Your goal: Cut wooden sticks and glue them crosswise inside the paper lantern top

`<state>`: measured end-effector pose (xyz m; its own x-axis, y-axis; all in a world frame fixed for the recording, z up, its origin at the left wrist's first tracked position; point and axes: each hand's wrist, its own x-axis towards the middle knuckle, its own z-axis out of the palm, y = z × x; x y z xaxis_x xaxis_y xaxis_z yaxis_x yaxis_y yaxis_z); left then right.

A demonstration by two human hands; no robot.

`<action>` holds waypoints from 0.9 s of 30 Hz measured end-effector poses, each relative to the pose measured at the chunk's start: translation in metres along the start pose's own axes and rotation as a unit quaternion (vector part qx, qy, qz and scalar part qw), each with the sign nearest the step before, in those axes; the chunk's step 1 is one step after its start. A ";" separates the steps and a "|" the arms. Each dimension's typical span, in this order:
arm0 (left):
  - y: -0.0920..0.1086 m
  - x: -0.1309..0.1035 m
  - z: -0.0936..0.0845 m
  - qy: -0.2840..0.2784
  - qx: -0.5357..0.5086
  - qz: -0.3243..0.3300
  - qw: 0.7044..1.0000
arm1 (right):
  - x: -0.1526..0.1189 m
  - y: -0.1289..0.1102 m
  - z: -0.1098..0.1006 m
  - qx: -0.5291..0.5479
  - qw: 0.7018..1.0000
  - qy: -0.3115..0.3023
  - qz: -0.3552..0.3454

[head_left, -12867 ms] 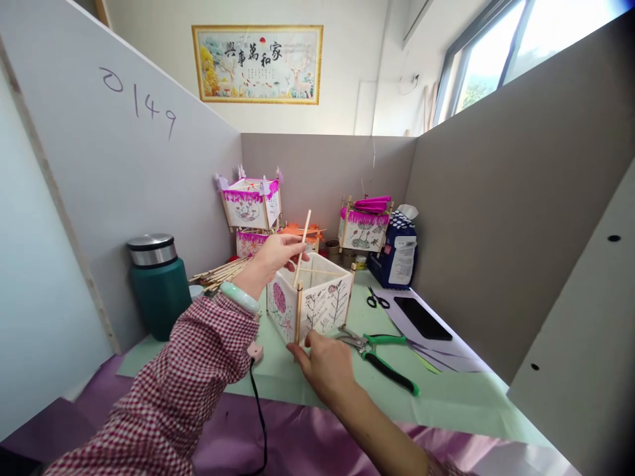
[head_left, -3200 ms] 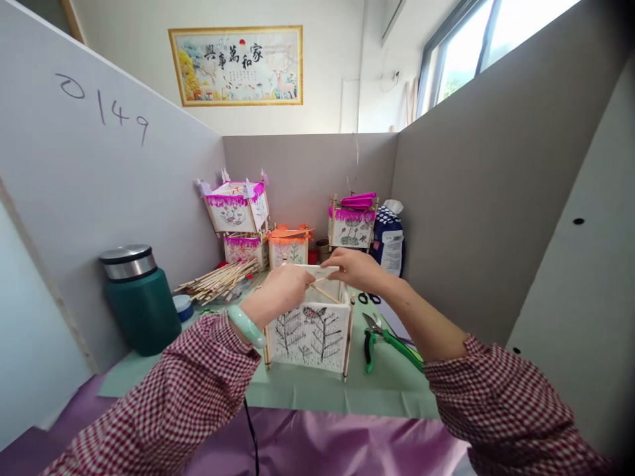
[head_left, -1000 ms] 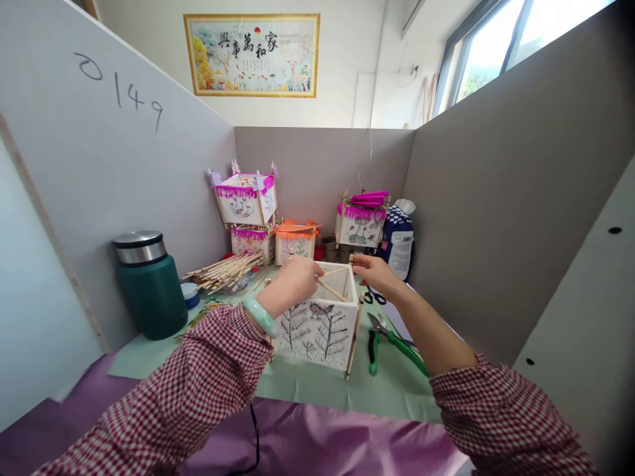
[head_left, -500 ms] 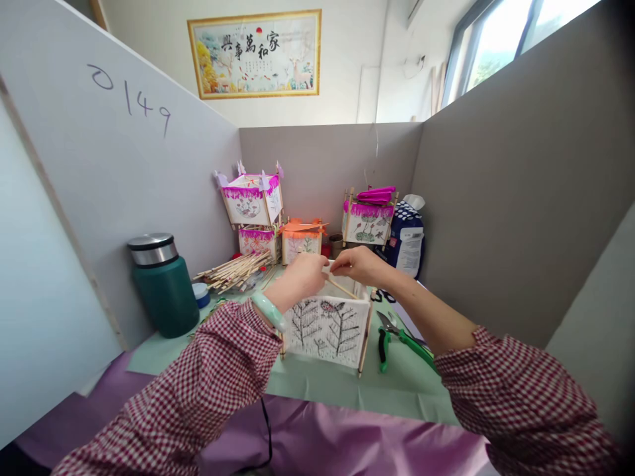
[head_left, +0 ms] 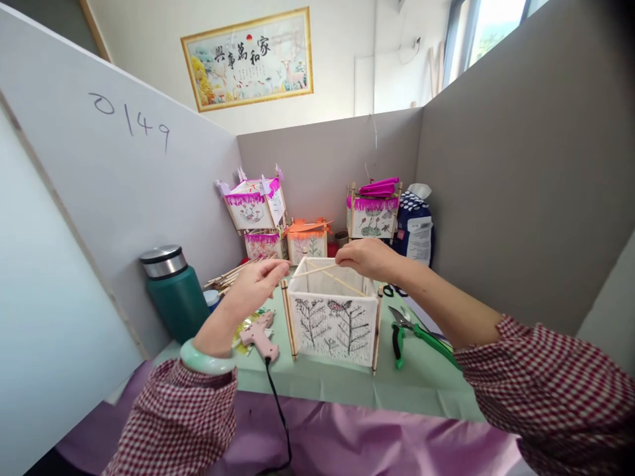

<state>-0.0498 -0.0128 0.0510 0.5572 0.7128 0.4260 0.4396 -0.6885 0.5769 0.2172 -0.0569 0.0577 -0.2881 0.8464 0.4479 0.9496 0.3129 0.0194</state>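
In front of me stands a square lantern (head_left: 335,334) with white fabric sides, black drawn trees and wooden corner posts. One thin wooden stick (head_left: 342,280) runs diagonally across its open top. My right hand (head_left: 370,258) is closed over the top, pinching a second thin stick (head_left: 316,270) that crosses toward the near left corner. Beside that corner is my left hand (head_left: 255,284), its thumb and fingers pressed together; whatever they hold, if anything, I cannot make out. A pale green bangle circles the left wrist.
A pink glue gun (head_left: 261,336) with a black cord lies left of the lantern. Green-handled pruning shears (head_left: 414,330) lie right. A green flask (head_left: 176,294) stands at left. Behind are loose sticks (head_left: 228,276), more lanterns (head_left: 373,218) and a blue package (head_left: 415,228).
My left hand has moved left, away from my right hand, to the lantern's left corner. The glue gun has come into view. My right hand stays above the lantern top.
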 end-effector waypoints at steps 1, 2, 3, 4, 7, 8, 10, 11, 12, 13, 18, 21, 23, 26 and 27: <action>-0.003 -0.005 0.003 -0.012 -0.017 0.004 1.000 | 0.000 0.001 -0.001 -0.007 1.000 -0.003 -0.008; -0.006 -0.009 0.005 -0.023 -0.030 0.009 0.999 | -0.001 0.001 -0.001 -0.014 1.000 -0.007 -0.016; -0.008 -0.012 0.008 -0.033 -0.040 0.012 0.999 | -0.001 0.002 -0.001 -0.019 0.999 -0.011 -0.025; -0.011 -0.014 0.010 -0.042 -0.046 0.014 0.998 | -0.002 0.003 0.001 -0.025 0.999 -0.014 -0.032; -0.015 -0.017 0.013 -0.052 -0.048 0.022 0.997 | -0.003 0.005 0.006 -0.038 0.998 -0.015 -0.048; -0.015 -0.017 0.014 -0.052 -0.041 0.028 0.997 | -0.003 0.006 0.007 -0.041 0.998 -0.013 -0.051; -0.013 -0.016 0.013 -0.042 -0.019 0.039 0.998 | -0.002 0.008 0.011 -0.045 0.997 -0.010 -0.056; -0.011 -0.015 0.013 -0.034 -0.005 0.044 0.998 | -0.002 0.010 0.012 -0.045 0.997 -0.009 -0.058; -0.008 -0.014 0.012 -0.023 0.012 0.049 0.998 | -0.002 0.011 0.013 -0.044 0.997 -0.009 -0.058; -0.005 -0.012 0.012 -0.008 0.033 0.054 0.998 | -0.001 0.013 0.014 -0.043 0.997 -0.008 -0.058; 0.017 0.005 0.015 0.041 0.199 0.081 0.976 | -0.001 0.016 0.014 -0.031 0.998 -0.010 -0.050; 0.026 0.018 0.020 -0.017 0.264 0.066 0.962 | -0.002 0.013 0.013 -0.017 0.999 -0.010 -0.037; 0.028 0.025 0.024 -0.041 0.284 0.054 0.957 | -0.002 0.011 0.012 -0.003 1.000 -0.007 -0.024; 0.027 0.030 0.028 -0.057 0.293 0.050 0.953 | -0.004 0.011 0.010 0.029 1.000 0.007 0.003; 0.026 0.031 0.029 -0.062 0.292 0.053 0.953 | -0.005 0.012 0.009 0.042 0.999 0.017 0.014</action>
<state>-0.0009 -0.0125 0.0586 0.6832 0.6391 0.3533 0.6736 -0.7384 0.0331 0.2292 -0.0534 0.0479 -0.2560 0.8409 0.4769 0.9429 0.3259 -0.0683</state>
